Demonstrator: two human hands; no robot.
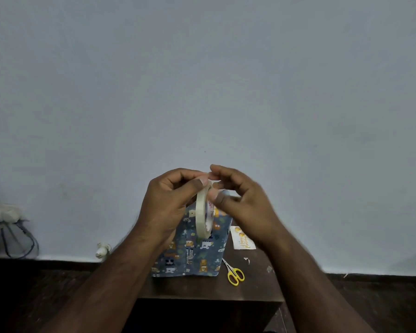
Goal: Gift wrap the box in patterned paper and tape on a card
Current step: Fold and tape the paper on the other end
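I hold the tape roll (204,209) up on edge in front of me, above the box (197,251). My left hand (171,203) grips the roll, fingers curled over its top rim and thumb pressed against the near side. My right hand (235,200) is at the roll's top edge, fingertips bunched together there; it is blurred, so I think it is pinching the loose end of the tape, but I cannot be sure.

The box stands on the table (202,288), already covered in blue paper printed with small animals, with a seam running down its near face. My wrists hide its upper part. Right of the box, the card (242,239) lies flat on the table, white with yellow marks. Nearer me than the card, just beside the box's lower right corner, lie the scissors (234,272), yellow handles toward me. A small paper scrap (247,260) sits further right of the box, between card and scissors.
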